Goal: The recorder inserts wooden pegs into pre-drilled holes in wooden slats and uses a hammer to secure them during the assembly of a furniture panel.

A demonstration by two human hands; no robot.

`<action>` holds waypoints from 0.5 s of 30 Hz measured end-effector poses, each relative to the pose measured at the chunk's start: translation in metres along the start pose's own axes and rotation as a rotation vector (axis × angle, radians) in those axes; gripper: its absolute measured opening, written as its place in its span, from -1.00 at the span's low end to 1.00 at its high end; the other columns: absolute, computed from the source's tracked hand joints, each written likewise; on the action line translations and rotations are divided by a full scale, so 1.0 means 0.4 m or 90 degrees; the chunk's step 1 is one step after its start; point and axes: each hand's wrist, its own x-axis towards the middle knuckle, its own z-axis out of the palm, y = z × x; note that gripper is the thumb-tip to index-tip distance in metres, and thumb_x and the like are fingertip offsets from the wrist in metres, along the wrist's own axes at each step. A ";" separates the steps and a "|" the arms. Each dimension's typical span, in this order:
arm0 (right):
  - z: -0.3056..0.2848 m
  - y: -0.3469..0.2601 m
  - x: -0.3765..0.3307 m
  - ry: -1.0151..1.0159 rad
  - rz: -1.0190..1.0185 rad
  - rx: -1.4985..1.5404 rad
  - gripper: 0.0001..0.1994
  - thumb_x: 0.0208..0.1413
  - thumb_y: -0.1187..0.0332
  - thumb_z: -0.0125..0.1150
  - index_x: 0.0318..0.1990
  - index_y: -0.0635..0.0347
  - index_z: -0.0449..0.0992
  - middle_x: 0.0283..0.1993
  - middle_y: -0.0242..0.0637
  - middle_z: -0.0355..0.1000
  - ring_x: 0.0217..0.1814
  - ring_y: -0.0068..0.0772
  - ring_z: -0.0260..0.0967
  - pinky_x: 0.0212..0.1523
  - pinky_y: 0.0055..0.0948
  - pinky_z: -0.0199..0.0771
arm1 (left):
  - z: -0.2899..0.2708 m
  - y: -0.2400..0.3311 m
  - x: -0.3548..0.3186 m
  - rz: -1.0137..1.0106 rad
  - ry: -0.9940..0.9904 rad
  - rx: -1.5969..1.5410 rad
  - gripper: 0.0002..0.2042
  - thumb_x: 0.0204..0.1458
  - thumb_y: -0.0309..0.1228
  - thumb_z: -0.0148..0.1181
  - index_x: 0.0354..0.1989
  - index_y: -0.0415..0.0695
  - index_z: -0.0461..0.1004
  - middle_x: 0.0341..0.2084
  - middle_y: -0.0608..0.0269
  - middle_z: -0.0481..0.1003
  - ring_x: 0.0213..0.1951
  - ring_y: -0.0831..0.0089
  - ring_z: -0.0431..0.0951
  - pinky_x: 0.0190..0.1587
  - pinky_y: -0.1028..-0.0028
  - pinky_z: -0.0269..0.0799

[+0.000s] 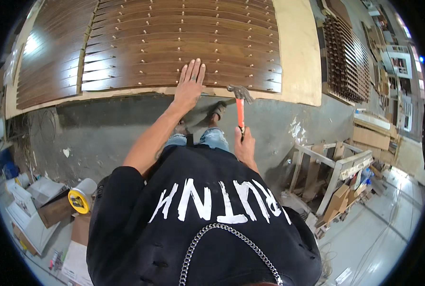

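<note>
Brown wooden slats [164,52] lie side by side on a pale board, with rows of small light dowels [178,49] standing up from them. My left hand [190,86] rests flat on the nearest slats, fingers stretched out and palm down. In my right hand [245,145] is a claw hammer [241,112], gripped low on its orange and black handle. The hammer's metal head is up, just off the near edge of the board and apart from the slats.
A plain brown panel [55,52] lies left of the slats. The pale board [300,57] shows on the right. Another slatted stack [347,57] stands beyond it. A wooden frame [334,164] with scrap pieces is at my right. A white tub with a yellow label [81,198] stands at left.
</note>
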 end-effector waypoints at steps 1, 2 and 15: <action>0.021 -0.007 -0.003 -0.002 -0.010 -0.002 -0.68 0.27 0.15 0.06 -0.29 0.29 0.34 -0.58 0.13 0.35 -0.49 0.29 0.36 -0.51 -0.01 0.26 | 0.004 -0.012 0.004 0.005 0.020 -0.018 -0.26 0.08 -0.24 0.16 0.38 -0.28 -0.01 0.41 -0.04 -0.05 0.44 0.12 -0.10 0.45 0.18 -0.19; 0.028 -0.023 -0.001 0.001 -0.005 -0.006 -0.68 0.27 0.15 0.06 -0.29 0.29 0.34 -0.58 0.13 0.35 -0.49 0.29 0.36 -0.51 -0.01 0.26 | 0.012 -0.013 -0.001 0.004 0.037 -0.040 -0.25 0.07 -0.24 0.17 0.38 -0.27 0.00 0.40 -0.03 -0.04 0.44 0.13 -0.09 0.45 0.19 -0.18; 0.064 -0.097 0.030 -0.053 -0.081 -0.226 -0.73 0.30 0.20 0.01 -0.28 0.26 0.23 -0.59 0.16 0.37 -0.55 0.31 0.35 -0.58 0.13 0.21 | 0.049 -0.011 -0.006 0.014 0.083 0.018 -0.31 0.18 -0.07 -0.01 0.37 -0.25 0.02 0.40 0.04 -0.02 0.42 0.17 -0.06 0.43 0.18 -0.15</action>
